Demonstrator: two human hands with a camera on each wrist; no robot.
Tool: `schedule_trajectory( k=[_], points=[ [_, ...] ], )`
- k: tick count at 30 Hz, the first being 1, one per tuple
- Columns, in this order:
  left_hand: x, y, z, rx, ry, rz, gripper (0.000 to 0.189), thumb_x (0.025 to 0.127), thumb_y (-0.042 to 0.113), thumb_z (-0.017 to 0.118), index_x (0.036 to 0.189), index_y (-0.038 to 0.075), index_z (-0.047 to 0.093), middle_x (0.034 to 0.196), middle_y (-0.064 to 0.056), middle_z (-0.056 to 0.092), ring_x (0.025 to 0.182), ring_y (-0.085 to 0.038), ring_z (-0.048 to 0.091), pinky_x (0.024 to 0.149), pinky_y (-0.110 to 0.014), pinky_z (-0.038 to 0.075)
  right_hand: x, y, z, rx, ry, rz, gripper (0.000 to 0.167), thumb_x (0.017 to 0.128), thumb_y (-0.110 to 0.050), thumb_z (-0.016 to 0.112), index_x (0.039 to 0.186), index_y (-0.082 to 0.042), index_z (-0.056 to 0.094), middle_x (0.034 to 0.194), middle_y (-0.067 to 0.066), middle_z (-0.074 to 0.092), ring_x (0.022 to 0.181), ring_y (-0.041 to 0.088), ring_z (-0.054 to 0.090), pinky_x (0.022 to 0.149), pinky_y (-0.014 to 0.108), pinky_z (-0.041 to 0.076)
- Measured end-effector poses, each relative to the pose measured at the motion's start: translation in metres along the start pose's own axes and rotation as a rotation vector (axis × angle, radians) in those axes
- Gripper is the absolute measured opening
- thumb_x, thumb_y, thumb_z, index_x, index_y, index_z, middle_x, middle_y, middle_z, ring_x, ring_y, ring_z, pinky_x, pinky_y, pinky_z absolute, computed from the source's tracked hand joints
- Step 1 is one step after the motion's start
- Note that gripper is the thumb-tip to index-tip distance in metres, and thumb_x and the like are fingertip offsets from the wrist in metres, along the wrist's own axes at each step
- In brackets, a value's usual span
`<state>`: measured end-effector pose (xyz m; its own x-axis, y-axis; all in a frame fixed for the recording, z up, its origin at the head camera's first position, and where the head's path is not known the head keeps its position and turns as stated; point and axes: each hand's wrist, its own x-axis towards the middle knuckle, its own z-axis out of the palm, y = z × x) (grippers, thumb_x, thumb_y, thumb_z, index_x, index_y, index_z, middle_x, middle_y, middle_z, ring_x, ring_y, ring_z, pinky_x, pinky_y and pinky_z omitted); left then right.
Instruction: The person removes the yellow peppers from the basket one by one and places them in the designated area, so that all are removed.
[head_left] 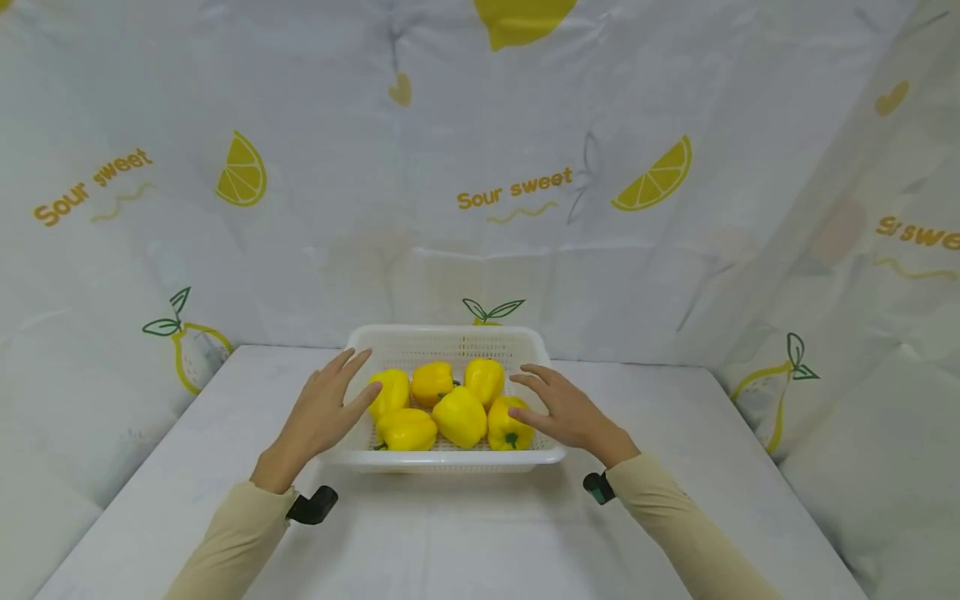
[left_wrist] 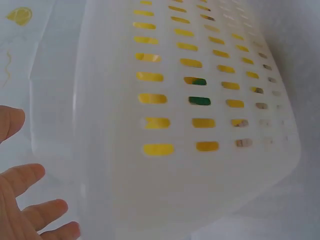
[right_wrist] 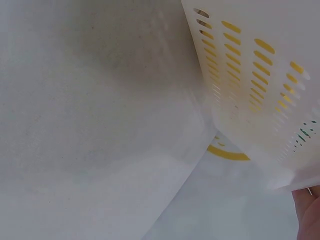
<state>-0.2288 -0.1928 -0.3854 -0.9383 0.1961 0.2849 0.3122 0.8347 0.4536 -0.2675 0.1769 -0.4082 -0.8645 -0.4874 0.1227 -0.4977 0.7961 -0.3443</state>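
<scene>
A white perforated plastic basket point(head_left: 457, 458) holds several yellow bell peppers point(head_left: 460, 417), some with green stems showing. My left hand point(head_left: 321, 410) is over the basket's left side, its fingers spread and holding nothing. In the left wrist view those fingers point(left_wrist: 45, 214) stand beside the basket wall point(left_wrist: 125, 190). On the opposite side, my right hand point(head_left: 568, 410) extends over the right rim with fingers loosely extended, in front of the rightmost pepper point(head_left: 512, 429). Only a little of that hand point(right_wrist: 309, 212) appears in the right wrist view, close to the rim; contact there cannot be told.
The basket stands toward the back of a table with a white cover point(head_left: 465, 542). Behind and at both sides hangs a white curtain point(head_left: 337, 208) printed with lemons and lettering. A dark wrist device point(head_left: 313, 505) sits below each sleeve cuff.
</scene>
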Motion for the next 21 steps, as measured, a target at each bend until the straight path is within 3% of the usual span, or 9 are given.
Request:
schedule_trajectory(
  k=[12,21],
  points=[
    [-0.016,-0.008,0.012,-0.073,0.038,-0.039,0.063,0.102,0.044,0.047,0.153,0.008,0.036,0.158,-0.027,0.032,0.144,-0.048,0.03,0.115,-0.071,0.02,0.004,0.0,0.003,-0.009,-0.041,-0.021,0.062,0.091,-0.052,0.064,0.139,-0.014,0.055,0.156,0.014,0.039,0.142,0.038,0.038,0.115,0.061,0.035],
    [-0.025,-0.011,0.016,-0.127,0.037,-0.132,0.064,0.103,0.044,0.046,0.154,0.009,0.033,0.16,-0.027,0.026,0.144,-0.051,0.028,0.113,-0.072,0.025,0.008,-0.004,0.001,-0.034,-0.093,-0.038,0.058,0.089,-0.048,0.069,0.137,-0.016,0.058,0.148,0.009,0.05,0.137,0.031,0.045,0.113,0.057,0.039]
  ],
)
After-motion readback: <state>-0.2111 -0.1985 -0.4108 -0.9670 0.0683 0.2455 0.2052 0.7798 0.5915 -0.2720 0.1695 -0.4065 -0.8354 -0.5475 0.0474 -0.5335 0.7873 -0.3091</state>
